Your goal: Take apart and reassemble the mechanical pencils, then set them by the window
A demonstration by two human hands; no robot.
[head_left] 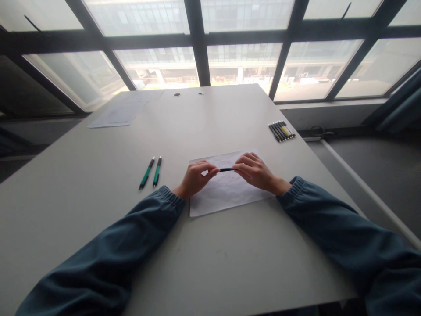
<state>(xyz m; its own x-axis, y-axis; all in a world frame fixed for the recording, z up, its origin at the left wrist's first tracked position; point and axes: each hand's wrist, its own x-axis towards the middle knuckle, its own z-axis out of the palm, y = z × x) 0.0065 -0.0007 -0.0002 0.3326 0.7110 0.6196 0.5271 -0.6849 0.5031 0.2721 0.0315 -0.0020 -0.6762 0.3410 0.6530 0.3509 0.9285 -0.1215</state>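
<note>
White counter (223, 250), left hand (197, 175) and right hand (255, 171), both grips pinching 1 dark pen (225, 169) over paper (217, 204), 2 green pens (157, 172) at left

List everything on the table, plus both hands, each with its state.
Left hand: pinching pen
Right hand: pinching pen
Pen: held crosswise, ends hidden
Paper: flat, faintly marked
Green pens: lying apart
Pen row: lying side by side
Far sheets: flat

No readable text, labels or numbers.
</note>
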